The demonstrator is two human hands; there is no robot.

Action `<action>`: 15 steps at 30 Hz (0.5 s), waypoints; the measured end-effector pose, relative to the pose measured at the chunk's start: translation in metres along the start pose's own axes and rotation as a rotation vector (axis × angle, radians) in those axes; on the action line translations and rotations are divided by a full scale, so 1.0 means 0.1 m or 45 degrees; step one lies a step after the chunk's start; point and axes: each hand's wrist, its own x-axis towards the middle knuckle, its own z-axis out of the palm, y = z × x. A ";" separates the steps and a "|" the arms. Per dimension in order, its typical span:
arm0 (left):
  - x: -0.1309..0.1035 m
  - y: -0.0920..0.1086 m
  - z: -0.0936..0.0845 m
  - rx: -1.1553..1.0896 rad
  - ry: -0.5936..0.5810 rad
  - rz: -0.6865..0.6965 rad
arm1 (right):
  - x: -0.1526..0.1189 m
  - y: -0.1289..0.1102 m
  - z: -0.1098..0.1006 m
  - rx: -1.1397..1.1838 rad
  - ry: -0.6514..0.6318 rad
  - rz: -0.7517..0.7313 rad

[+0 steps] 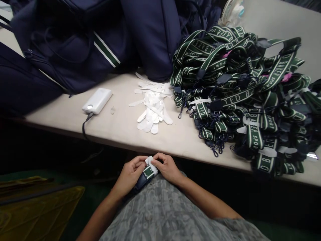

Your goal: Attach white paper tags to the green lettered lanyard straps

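At the lower centre of the frame, the left hand (130,174) and right hand (167,167) both pinch a folded green-and-white woven strap (148,171) with a white paper tag

both forearms angled in over lap, left hand (130,174) and right hand (167,167) meeting at centre, fingers curled, fingertips pinched close together

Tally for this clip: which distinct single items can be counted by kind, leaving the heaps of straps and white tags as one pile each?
White power bank: 1
Strap pile: 1
White tag pile: 1
Strap in both hands: 1
Small fan: 1
Total: 5
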 end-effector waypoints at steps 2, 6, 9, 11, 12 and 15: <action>0.01 0.02 0.00 -0.011 -0.018 -0.004 | -0.01 0.01 -0.01 0.061 -0.001 0.016; 0.03 0.05 0.01 0.055 -0.024 0.045 | -0.04 0.01 0.00 0.078 0.017 -0.004; 0.05 0.03 0.01 0.126 -0.020 0.096 | -0.05 -0.02 0.01 0.077 0.015 -0.048; 0.06 0.00 0.01 0.204 0.017 0.159 | -0.06 -0.04 0.02 0.057 0.007 -0.090; 0.06 -0.02 0.02 0.265 0.062 0.209 | -0.06 -0.04 0.02 0.044 0.002 -0.124; 0.05 -0.05 0.03 0.432 0.228 0.393 | -0.06 -0.05 0.04 0.031 -0.002 -0.226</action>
